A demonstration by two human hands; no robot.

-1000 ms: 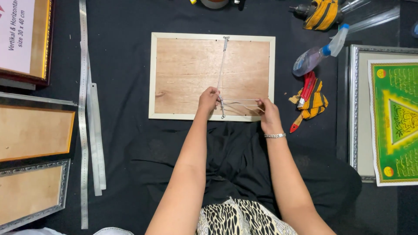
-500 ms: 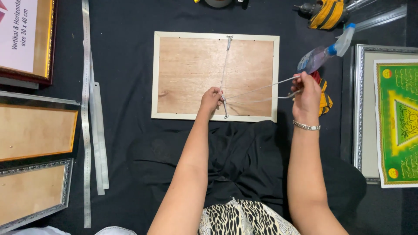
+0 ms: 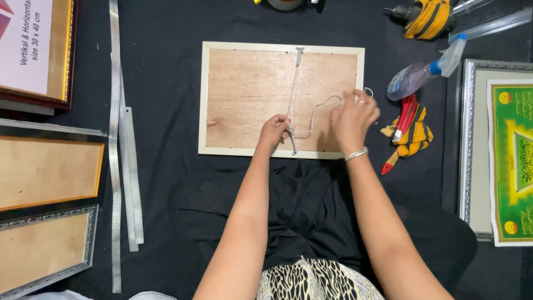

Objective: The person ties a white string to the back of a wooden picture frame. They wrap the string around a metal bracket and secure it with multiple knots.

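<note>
Picture frame (image 3: 250, 94), face down: lying flat on the black cloth (image 3: 166, 183) directly ahead of the person's lap, showing a brown plywood backing inside a pale cream border, with a small knot mark near its left edge. A thin hanging cord (image 3: 293, 94) is running taut from a metal fitting at the top edge down to the lower edge, and a loose length of it is curling off to the right in a slack loop.

Left hand (image 3: 275, 130): closing its fingers around the cord near the frame's lower edge, pinching it against the backing.

Right hand (image 3: 352, 118): hovering over the frame's right side, fingers bent and gripping the loose end of the cord; a bracelet is showing at the wrist and a ring on one finger.

Just right of the frame: a red-handled tool (image 3: 401, 130) is resting on a yellow striped cloth (image 3: 413, 136), with a clear spray bottle (image 3: 422, 75) lying beyond them.

Left of the frame: long metal rulers (image 3: 119, 166) are lying lengthwise, with other frames stacked further left.

Far edge: a yellow power drill (image 3: 427, 16) is lying at the upper right.
</note>
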